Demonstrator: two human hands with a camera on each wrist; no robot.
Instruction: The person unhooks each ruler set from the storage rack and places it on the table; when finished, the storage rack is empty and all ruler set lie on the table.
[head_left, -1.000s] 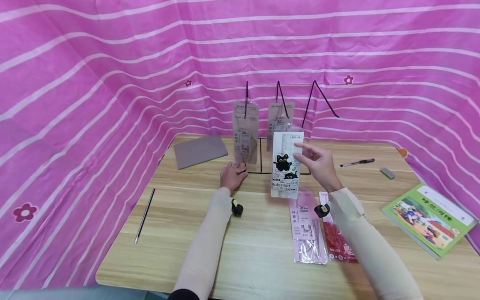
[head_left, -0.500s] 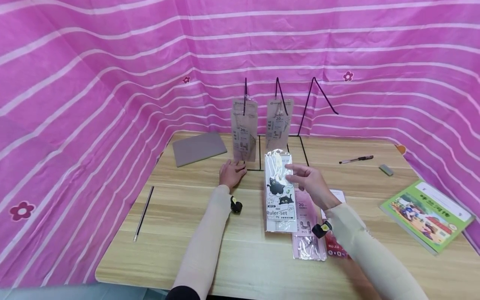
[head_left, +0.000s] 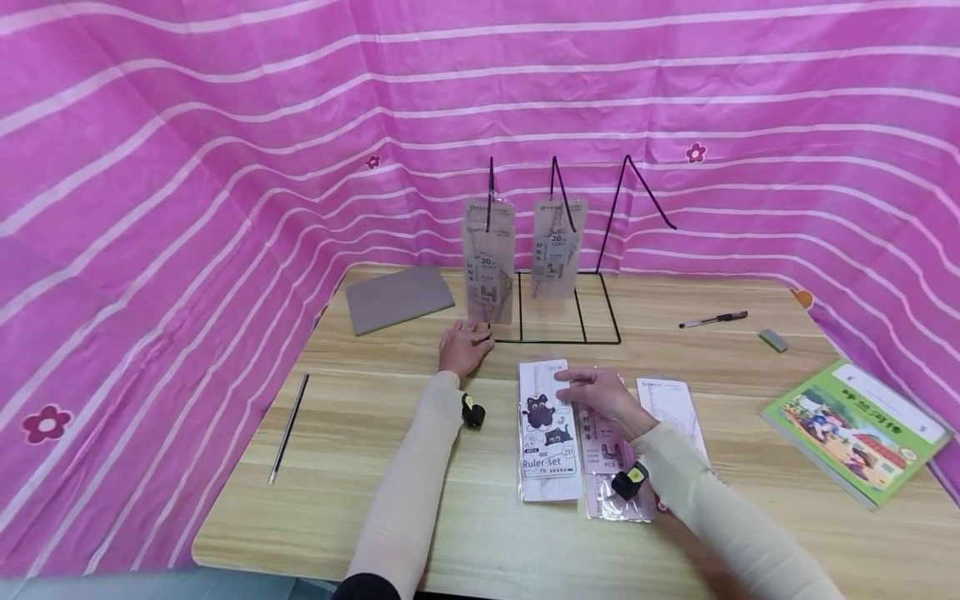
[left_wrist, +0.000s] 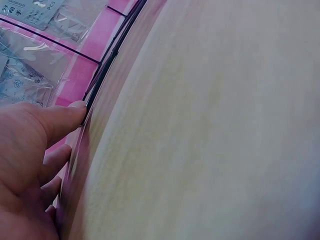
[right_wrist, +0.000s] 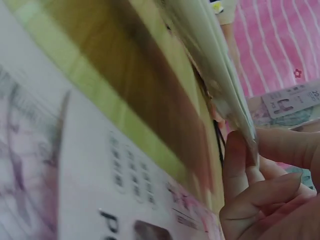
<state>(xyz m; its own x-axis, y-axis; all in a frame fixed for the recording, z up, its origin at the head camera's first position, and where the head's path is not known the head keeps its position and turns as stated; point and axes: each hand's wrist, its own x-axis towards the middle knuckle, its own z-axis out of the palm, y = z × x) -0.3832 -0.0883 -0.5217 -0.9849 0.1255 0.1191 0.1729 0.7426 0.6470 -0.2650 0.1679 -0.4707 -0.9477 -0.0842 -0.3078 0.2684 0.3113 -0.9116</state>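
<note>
My right hand point(head_left: 603, 398) pinches the upper right edge of a white ruler-set packet point(head_left: 546, 446) with black cats on it, low over the table's middle. In the right wrist view the thumb and fingers hold the packet's edge point(right_wrist: 225, 85). Beside it lies a pink ruler packet point(head_left: 600, 458), partly under my right forearm. My left hand point(head_left: 463, 348) rests at the front left corner of a black wire rack point(head_left: 562, 342). The left wrist view shows its thumb on the rack's wire point(left_wrist: 107, 65). Ruler packets hang from the rack's left hook point(head_left: 489, 271) and middle hook point(head_left: 557, 250).
The right hook point(head_left: 651, 193) stands bare. A white-and-red ruler packet point(head_left: 670, 400) lies partly under the right sleeve. A green book point(head_left: 858, 433), an eraser point(head_left: 773, 340) and a pen point(head_left: 712, 319) lie right; a grey notebook point(head_left: 400, 300) and a thin stick point(head_left: 288, 429) left.
My right hand has brought the cat ruler-set packet down and slightly left from in front of the rack to the table, beside the pink packet. The left hand has stayed at the rack.
</note>
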